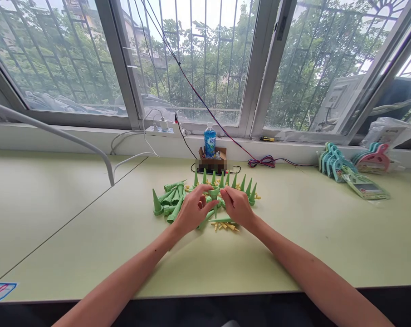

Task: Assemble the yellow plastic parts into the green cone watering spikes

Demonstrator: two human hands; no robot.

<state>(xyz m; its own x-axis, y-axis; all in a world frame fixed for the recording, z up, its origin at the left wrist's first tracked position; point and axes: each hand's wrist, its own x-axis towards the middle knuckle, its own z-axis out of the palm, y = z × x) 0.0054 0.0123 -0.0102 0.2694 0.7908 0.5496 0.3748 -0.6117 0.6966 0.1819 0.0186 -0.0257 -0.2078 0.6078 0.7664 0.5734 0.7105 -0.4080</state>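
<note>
My left hand [191,210] is closed round a green plastic cone spike [213,194], held with its wide end up and its point down. Beside the spike's rim, the fingers of my right hand [238,206] are pinched together; whatever they hold, if anything, is hidden. Loose green spikes [174,210] lie in a pile left of my left hand, where one upright spike [156,203] also stands. Behind my hands runs a row of upright green spikes [248,187] with small yellow pieces among them. More yellow pieces [223,226] lie in front, below my right hand.
A small cardboard box [222,153] and a blue-labelled bottle [210,141] stand at the back. Coiled red-and-black wire [264,161] lies right of them. Plastic hangers [335,161] are at the right. A grey tube [90,146] reaches down to the table on the left.
</note>
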